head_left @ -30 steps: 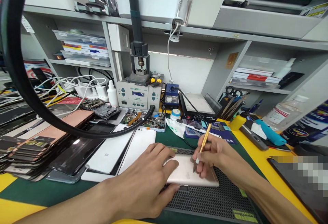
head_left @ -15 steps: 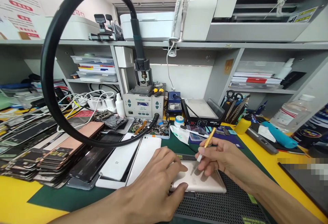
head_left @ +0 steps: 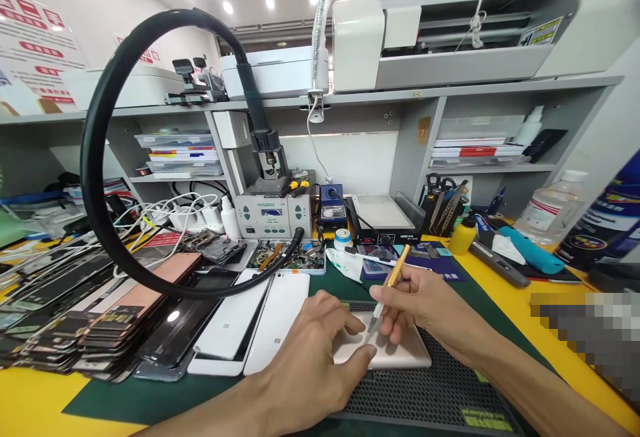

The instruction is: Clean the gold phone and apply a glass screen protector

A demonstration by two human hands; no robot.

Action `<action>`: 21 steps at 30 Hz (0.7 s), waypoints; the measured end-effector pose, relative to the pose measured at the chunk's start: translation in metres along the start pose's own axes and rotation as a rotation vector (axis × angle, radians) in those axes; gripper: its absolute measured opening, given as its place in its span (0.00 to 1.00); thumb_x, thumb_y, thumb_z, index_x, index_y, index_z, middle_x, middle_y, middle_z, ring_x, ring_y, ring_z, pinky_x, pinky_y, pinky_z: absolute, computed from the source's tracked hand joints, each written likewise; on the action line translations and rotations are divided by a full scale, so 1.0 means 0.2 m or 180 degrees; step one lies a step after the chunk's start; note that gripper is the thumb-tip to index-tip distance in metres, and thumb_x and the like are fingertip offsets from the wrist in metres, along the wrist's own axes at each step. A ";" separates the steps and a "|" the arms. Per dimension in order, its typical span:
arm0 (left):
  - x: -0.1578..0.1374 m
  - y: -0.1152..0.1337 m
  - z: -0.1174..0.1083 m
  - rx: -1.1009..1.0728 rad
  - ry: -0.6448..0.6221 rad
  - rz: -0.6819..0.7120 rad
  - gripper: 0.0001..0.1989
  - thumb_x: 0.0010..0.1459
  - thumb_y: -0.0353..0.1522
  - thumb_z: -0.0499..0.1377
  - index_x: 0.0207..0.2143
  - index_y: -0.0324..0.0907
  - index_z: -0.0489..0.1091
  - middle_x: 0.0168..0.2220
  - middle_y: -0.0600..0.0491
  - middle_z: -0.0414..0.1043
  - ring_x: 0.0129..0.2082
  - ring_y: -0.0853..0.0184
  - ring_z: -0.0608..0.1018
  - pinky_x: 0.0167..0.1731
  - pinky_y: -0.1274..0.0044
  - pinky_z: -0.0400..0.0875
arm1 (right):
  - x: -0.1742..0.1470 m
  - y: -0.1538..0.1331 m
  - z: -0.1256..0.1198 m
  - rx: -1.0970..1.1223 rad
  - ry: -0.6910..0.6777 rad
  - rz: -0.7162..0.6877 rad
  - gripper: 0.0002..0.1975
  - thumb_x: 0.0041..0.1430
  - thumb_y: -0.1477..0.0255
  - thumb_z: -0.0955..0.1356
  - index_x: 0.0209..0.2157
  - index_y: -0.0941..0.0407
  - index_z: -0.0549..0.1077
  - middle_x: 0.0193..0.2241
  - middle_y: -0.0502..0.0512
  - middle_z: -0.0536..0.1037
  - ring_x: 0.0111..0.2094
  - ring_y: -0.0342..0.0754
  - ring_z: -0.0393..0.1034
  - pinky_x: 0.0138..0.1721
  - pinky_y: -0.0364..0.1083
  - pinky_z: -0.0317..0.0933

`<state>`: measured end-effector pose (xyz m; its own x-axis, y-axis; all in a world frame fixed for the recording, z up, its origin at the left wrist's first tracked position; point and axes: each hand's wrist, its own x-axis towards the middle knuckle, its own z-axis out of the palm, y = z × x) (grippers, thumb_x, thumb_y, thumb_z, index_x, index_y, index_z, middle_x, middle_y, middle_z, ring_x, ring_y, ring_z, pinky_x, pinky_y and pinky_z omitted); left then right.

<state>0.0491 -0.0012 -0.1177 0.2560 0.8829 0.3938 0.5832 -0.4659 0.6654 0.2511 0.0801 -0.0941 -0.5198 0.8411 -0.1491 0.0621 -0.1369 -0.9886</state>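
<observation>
The right hand (head_left: 425, 298) is curled up, pinching a thin knife (head_left: 399, 267) the way you hold a pencil. The knife has a smooth, round gold handle and a gray pointed blade. The blade points down at the back of the pale pink phone (head_left: 407, 351); I can't tell if it touches. The left hand (head_left: 320, 350) is half open, its bent fingers and thumb spread apart over the left end of the phone. The phone is flat, with round corners, and lies on a black mat (head_left: 425, 393) full of tiny holes.

Left of the phone are two shiny white phones, one (head_left: 283, 313) closer and one (head_left: 233, 317) farther. Behind the phone and to the left, a shallow tray (head_left: 314, 270) is full of green circuit boards and bits. Right behind the phone is a small round jar (head_left: 343, 239) with white and blue on it; I can't see inside. Far behind the phone, to the right, stands a see-through plastic bottle (head_left: 553, 207) with a white cap. Nearer the phone is a squat yellow bottle (head_left: 463, 235).
</observation>
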 end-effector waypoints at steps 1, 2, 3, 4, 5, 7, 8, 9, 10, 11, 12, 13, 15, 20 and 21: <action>0.01 0.01 0.00 -0.0038 0.0014 -0.0069 0.04 0.62 0.32 0.62 0.34 0.41 0.73 0.33 0.52 0.71 0.36 0.61 0.71 0.37 0.69 0.64 | 0.00 0.00 0.00 0.0004 -0.0031 -0.0017 0.21 0.56 0.59 0.78 0.35 0.57 0.67 0.22 0.56 0.83 0.19 0.45 0.76 0.23 0.41 0.70; 0.01 0.01 0.01 -0.0083 0.0021 -0.0120 0.05 0.62 0.32 0.61 0.32 0.41 0.73 0.31 0.53 0.71 0.35 0.62 0.71 0.36 0.69 0.64 | 0.00 0.00 0.00 0.0003 -0.0048 -0.0033 0.21 0.56 0.60 0.78 0.35 0.57 0.67 0.22 0.56 0.83 0.19 0.45 0.76 0.23 0.42 0.71; 0.02 0.01 0.01 -0.0132 0.0023 -0.0154 0.07 0.63 0.32 0.61 0.30 0.42 0.72 0.30 0.54 0.71 0.34 0.63 0.71 0.36 0.70 0.64 | 0.00 0.00 0.00 -0.0006 -0.0065 -0.0060 0.21 0.56 0.60 0.78 0.35 0.57 0.67 0.22 0.56 0.83 0.19 0.46 0.77 0.23 0.42 0.71; 0.02 0.01 0.01 -0.0176 0.0031 -0.0173 0.09 0.64 0.32 0.60 0.29 0.42 0.72 0.29 0.55 0.71 0.34 0.64 0.71 0.36 0.71 0.64 | 0.00 -0.01 0.00 -0.0017 -0.0066 -0.0082 0.21 0.56 0.60 0.78 0.35 0.57 0.67 0.23 0.57 0.83 0.19 0.46 0.77 0.23 0.42 0.71; 0.03 0.01 0.00 -0.0213 0.0042 -0.0185 0.10 0.65 0.32 0.59 0.28 0.43 0.72 0.29 0.55 0.71 0.33 0.64 0.72 0.36 0.71 0.64 | 0.00 -0.01 0.00 -0.0031 -0.0057 -0.0111 0.21 0.55 0.60 0.78 0.34 0.57 0.67 0.22 0.57 0.83 0.19 0.46 0.77 0.23 0.42 0.71; 0.03 0.01 0.00 -0.0246 0.0084 -0.0205 0.11 0.66 0.33 0.58 0.29 0.43 0.72 0.29 0.55 0.72 0.34 0.64 0.72 0.35 0.71 0.65 | 0.00 -0.02 0.00 -0.0055 -0.0006 -0.0164 0.20 0.55 0.61 0.78 0.33 0.57 0.67 0.22 0.57 0.83 0.19 0.46 0.76 0.23 0.42 0.70; 0.03 0.00 0.00 -0.0247 0.0099 -0.0205 0.11 0.66 0.34 0.58 0.29 0.43 0.72 0.30 0.55 0.72 0.34 0.64 0.72 0.35 0.71 0.65 | 0.00 -0.02 -0.01 -0.0049 0.0030 -0.0194 0.20 0.55 0.61 0.78 0.33 0.57 0.67 0.22 0.56 0.83 0.19 0.46 0.76 0.24 0.42 0.71; 0.03 -0.01 -0.01 -0.0240 0.0106 -0.0194 0.12 0.67 0.34 0.58 0.29 0.43 0.72 0.30 0.55 0.73 0.34 0.64 0.72 0.35 0.71 0.65 | 0.00 -0.02 -0.02 -0.0039 0.0070 -0.0217 0.20 0.56 0.60 0.78 0.33 0.56 0.67 0.21 0.55 0.82 0.20 0.46 0.76 0.24 0.43 0.71; 0.03 -0.01 -0.01 -0.0222 0.0107 -0.0174 0.12 0.67 0.34 0.58 0.29 0.43 0.72 0.31 0.55 0.73 0.34 0.64 0.72 0.35 0.70 0.65 | 0.00 -0.03 -0.03 -0.0030 0.0111 -0.0234 0.20 0.56 0.60 0.78 0.33 0.56 0.67 0.21 0.54 0.82 0.20 0.46 0.76 0.24 0.43 0.72; 0.03 -0.02 -0.01 -0.0194 0.0088 -0.0135 0.12 0.67 0.34 0.57 0.30 0.43 0.72 0.31 0.54 0.73 0.35 0.64 0.72 0.36 0.70 0.66 | 0.00 -0.03 -0.03 -0.0025 0.0151 -0.0250 0.20 0.57 0.60 0.77 0.33 0.55 0.67 0.21 0.53 0.81 0.21 0.46 0.76 0.24 0.43 0.72; 0.03 -0.02 0.00 -0.0150 0.0054 -0.0076 0.11 0.68 0.33 0.57 0.30 0.43 0.72 0.31 0.54 0.73 0.35 0.64 0.72 0.37 0.69 0.66 | 0.00 -0.03 -0.04 -0.0023 0.0196 -0.0260 0.19 0.56 0.60 0.78 0.33 0.55 0.67 0.21 0.52 0.80 0.21 0.47 0.76 0.24 0.44 0.73; 0.03 -0.02 0.00 -0.0092 0.0006 -0.0005 0.11 0.68 0.32 0.56 0.31 0.43 0.73 0.32 0.54 0.73 0.36 0.63 0.72 0.38 0.68 0.66 | 0.00 -0.04 -0.04 -0.0028 0.0239 -0.0267 0.20 0.56 0.60 0.78 0.33 0.55 0.68 0.21 0.51 0.80 0.21 0.47 0.76 0.24 0.44 0.73; 0.04 -0.02 0.00 0.0057 -0.0133 0.0162 0.09 0.67 0.30 0.55 0.35 0.43 0.74 0.35 0.52 0.73 0.39 0.61 0.71 0.41 0.66 0.66 | 0.00 -0.05 -0.05 -0.0047 0.0350 -0.0271 0.20 0.53 0.61 0.80 0.32 0.56 0.69 0.20 0.50 0.78 0.22 0.47 0.76 0.23 0.44 0.73; 0.03 0.04 0.00 0.0504 -0.0575 0.0483 0.11 0.63 0.31 0.58 0.46 0.41 0.75 0.46 0.45 0.71 0.48 0.54 0.69 0.50 0.57 0.66 | 0.00 -0.08 -0.06 -0.0094 0.0561 -0.0251 0.19 0.51 0.62 0.80 0.30 0.57 0.70 0.20 0.51 0.77 0.21 0.46 0.76 0.20 0.41 0.71; 0.03 0.05 0.00 0.0656 -0.0686 0.0522 0.14 0.62 0.33 0.60 0.49 0.41 0.75 0.49 0.44 0.70 0.51 0.52 0.68 0.54 0.54 0.65 | 0.00 -0.08 -0.06 -0.0096 0.0567 -0.0255 0.19 0.51 0.62 0.80 0.30 0.57 0.70 0.21 0.51 0.78 0.21 0.45 0.75 0.20 0.41 0.71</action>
<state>0.0564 -0.0012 -0.1078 0.5034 0.7997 0.3272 0.6588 -0.6003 0.4535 0.2605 0.0890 -0.0793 -0.3653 0.9284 -0.0682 0.0534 -0.0523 -0.9972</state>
